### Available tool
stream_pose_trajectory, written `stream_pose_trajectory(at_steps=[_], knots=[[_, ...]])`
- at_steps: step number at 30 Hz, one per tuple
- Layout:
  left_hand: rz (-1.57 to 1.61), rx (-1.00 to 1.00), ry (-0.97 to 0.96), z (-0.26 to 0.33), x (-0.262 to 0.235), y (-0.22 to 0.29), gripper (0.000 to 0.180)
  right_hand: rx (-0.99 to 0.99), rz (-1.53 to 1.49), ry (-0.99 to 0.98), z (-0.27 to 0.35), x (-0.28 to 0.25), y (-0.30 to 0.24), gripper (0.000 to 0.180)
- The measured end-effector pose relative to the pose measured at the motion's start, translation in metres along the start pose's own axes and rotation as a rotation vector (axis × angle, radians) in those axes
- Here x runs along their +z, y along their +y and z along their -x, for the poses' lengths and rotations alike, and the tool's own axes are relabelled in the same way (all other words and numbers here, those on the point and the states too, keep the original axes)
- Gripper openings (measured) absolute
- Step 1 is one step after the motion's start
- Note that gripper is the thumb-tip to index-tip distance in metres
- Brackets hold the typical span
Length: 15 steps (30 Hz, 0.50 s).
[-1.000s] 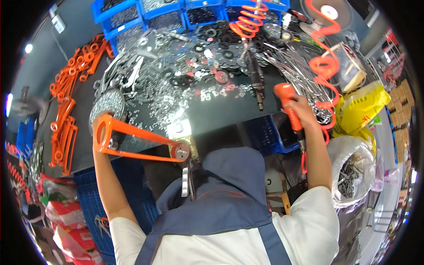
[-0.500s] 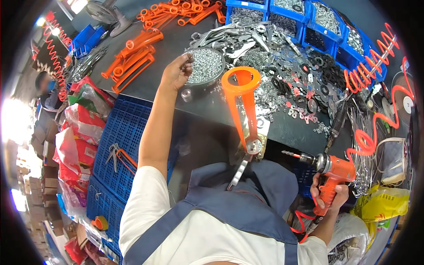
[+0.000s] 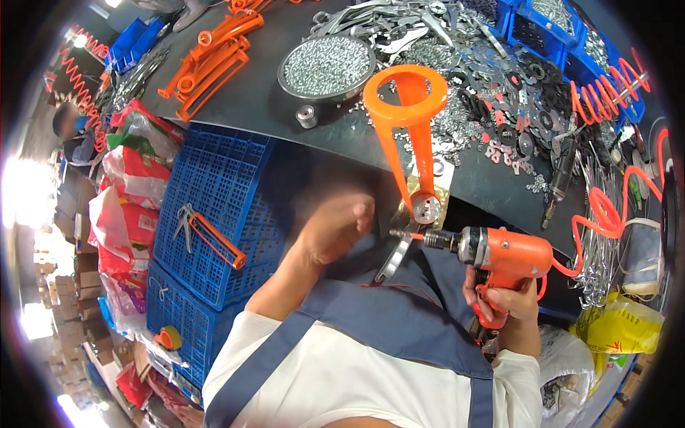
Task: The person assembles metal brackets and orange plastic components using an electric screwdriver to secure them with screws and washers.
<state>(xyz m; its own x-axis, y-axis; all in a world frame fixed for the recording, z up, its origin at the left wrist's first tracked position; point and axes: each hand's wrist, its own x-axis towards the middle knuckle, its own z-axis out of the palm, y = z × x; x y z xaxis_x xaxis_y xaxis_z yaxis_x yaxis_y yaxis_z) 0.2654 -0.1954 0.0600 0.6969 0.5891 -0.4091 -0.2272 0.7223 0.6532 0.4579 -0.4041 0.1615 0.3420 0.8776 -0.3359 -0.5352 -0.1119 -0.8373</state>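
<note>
My right hand (image 3: 503,299) grips an orange air drill (image 3: 515,251) by its handle. The drill's bit points left, just below an orange ring-topped frame (image 3: 405,110). This frame stands tilted at the table edge, with a round metal disc (image 3: 426,208) at its lower end and a metal lever (image 3: 394,260) running down from there. My left hand (image 3: 339,230) is left of the disc, in front of the table edge, somewhat blurred. Its fingers are curled with the tips together; whatever they may hold cannot be made out. A round dish of small metal pieces (image 3: 327,65) sits beyond it.
A small metal cylinder (image 3: 307,116) stands beside the dish. Loose metal parts (image 3: 499,107) and blue bins (image 3: 539,32) cover the right back. Orange frames (image 3: 214,68) lie at left, above blue crates (image 3: 214,207). A coiled red hose (image 3: 606,214) hangs at right.
My left hand has come from the dish's edge down toward the metal disc, its fingers still curled. My right hand has brought the drill left and up, its bit now near the disc.
</note>
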Motion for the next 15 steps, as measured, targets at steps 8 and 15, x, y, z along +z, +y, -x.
stream_pose_trajectory(at_steps=[8,15], knots=[[0.023,-0.054,-0.200,0.019,0.009,-0.004,0.039,0.020,0.085,-0.146,-0.012,0.001,0.008,0.056],[-0.045,0.003,-0.162,0.020,0.014,-0.011,0.037,0.047,0.050,-0.147,-0.013,0.000,0.010,0.051]])
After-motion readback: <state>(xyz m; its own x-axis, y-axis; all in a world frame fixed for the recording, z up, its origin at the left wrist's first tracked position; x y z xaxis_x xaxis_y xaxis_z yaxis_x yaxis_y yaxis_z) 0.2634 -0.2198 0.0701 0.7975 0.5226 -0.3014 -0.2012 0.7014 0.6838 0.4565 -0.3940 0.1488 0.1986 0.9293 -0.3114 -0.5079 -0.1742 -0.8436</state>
